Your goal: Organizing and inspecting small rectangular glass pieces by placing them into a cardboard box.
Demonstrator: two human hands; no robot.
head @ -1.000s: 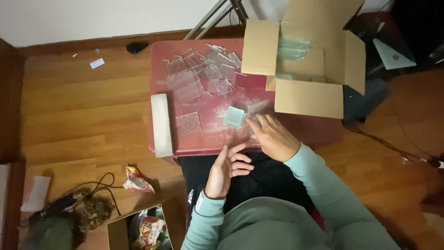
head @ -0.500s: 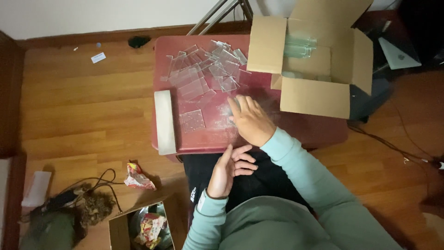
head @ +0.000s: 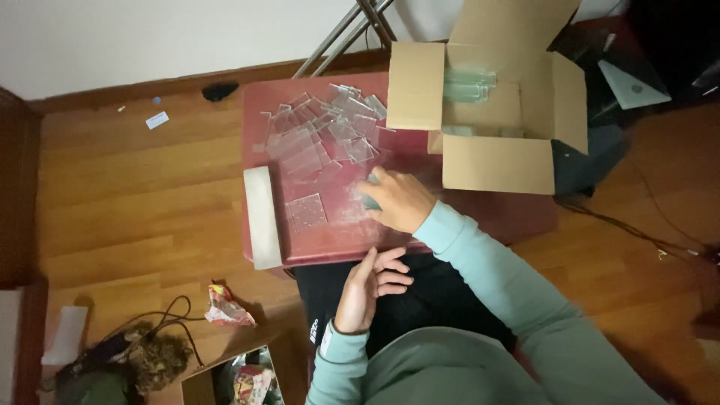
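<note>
Lying flat on the red table (head: 465, 217), a small clear piece (head: 367, 201) is pinned under the right hand (head: 397, 201), fingers curled on it, pointing to ten o'clock. The left hand (head: 367, 289) rests idle, fingers loosely apart, at six o'clock.

Clutter on the wooden floor around the table
A crumpled snack wrapper (head: 227, 308), tangled black cables (head: 161, 319), a white paper scrap (head: 157, 120), and metal stand legs (head: 341, 34) against the wall

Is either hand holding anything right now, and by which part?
The right hand covers a small glass piece on the table; the grip is hidden. The left hand is empty.
</note>
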